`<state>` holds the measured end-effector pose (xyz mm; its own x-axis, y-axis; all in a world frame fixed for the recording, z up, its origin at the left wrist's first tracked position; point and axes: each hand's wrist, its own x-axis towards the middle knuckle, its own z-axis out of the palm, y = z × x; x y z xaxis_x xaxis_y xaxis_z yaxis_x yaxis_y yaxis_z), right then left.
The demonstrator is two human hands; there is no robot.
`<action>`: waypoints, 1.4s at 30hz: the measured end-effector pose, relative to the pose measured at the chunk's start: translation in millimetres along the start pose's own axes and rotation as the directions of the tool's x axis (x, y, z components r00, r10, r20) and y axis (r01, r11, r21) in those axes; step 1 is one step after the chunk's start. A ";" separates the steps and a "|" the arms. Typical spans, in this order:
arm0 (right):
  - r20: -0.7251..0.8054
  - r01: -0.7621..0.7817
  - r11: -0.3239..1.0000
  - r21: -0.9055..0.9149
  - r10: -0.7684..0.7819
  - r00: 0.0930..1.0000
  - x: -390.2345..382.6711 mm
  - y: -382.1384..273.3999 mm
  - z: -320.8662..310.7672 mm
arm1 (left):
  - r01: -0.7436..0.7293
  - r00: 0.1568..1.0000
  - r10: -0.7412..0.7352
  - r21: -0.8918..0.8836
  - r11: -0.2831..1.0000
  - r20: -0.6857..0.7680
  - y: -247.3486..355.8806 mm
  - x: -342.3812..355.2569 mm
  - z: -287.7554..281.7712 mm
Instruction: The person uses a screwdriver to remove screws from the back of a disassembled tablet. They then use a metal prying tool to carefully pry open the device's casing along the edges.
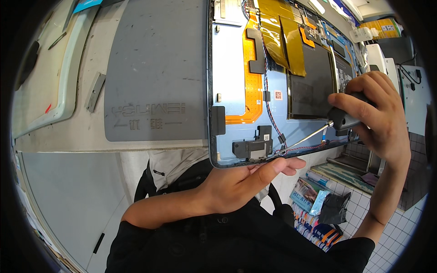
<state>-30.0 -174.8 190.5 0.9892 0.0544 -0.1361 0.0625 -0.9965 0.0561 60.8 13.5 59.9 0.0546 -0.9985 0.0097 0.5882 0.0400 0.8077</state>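
Note:
An opened tablet (pixel 225 133) with a blue inner frame, orange flex board (pixel 252 100), dark battery (pixel 307 95), wires and yellow film overhangs the bench's front edge. My left hand (pixel 239 184) grips its lower edge from below, thumb by the rim and fingertips showing beyond it. My right hand (pixel 373 107) is closed round the black handle of a screwdriver (pixel 311 135). The long silver shaft slants down-left to the bottom rim, beside a black speaker module (pixel 248 149) and thin red and blue wires; the exact tip contact is hard to make out.
A grey mat (pixel 154 59) lies on the bench left of the tablet, with a small metal bar (pixel 94 91) and a white-rimmed pad (pixel 66 91). Bottles and equipment (pixel 387 29) crowd the right back. Below are packages (pixel 307 198) on a tiled surface.

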 end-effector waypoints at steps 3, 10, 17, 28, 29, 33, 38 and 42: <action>0.023 -0.017 1.000 0.011 0.017 1.000 0.2 -3.1 -2.7 | -0.003 1.000 0.003 -0.016 1.000 -0.001 2.5 0.3 0.5; -0.004 0.004 1.000 -0.003 -0.004 1.000 0.1 -3.6 1.0 | 0.044 0.999 -0.044 -0.048 0.998 -0.011 4.5 3.1 1.2; 0.005 0.002 1.000 -0.006 -0.002 1.000 3.4 -5.0 0.2 | 0.043 0.999 -0.044 -0.059 0.997 -0.020 4.9 4.2 0.5; 0.028 -0.010 1.000 -0.013 0.011 1.000 4.6 -10.4 -2.5 | 0.064 0.997 -0.068 -0.098 0.993 -0.043 7.1 4.8 3.6; 0.030 -0.010 1.000 -0.005 0.010 1.000 4.0 -11.6 -2.8 | 0.064 0.997 -0.070 -0.107 0.992 -0.045 7.1 5.0 3.9; -0.011 0.029 1.000 -0.005 -0.030 1.000 3.5 -12.9 -0.2 | 0.073 0.995 -0.081 -0.135 0.988 -0.057 8.8 4.9 5.0; -0.027 0.012 1.000 -0.011 -0.012 1.000 3.0 -18.1 1.3 | 0.093 0.993 -0.101 -0.128 0.987 -0.059 6.1 5.9 6.7; -0.023 0.007 1.000 -0.013 -0.008 1.000 -0.4 -20.0 1.9 | 0.098 0.993 -0.105 -0.122 0.988 -0.049 4.1 6.6 6.6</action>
<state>-31.8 -155.0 187.5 0.9914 0.0635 -0.1141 0.0716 -0.9951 0.0683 58.3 6.8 67.2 0.0326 -0.9940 -0.1040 0.6849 -0.0536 0.7267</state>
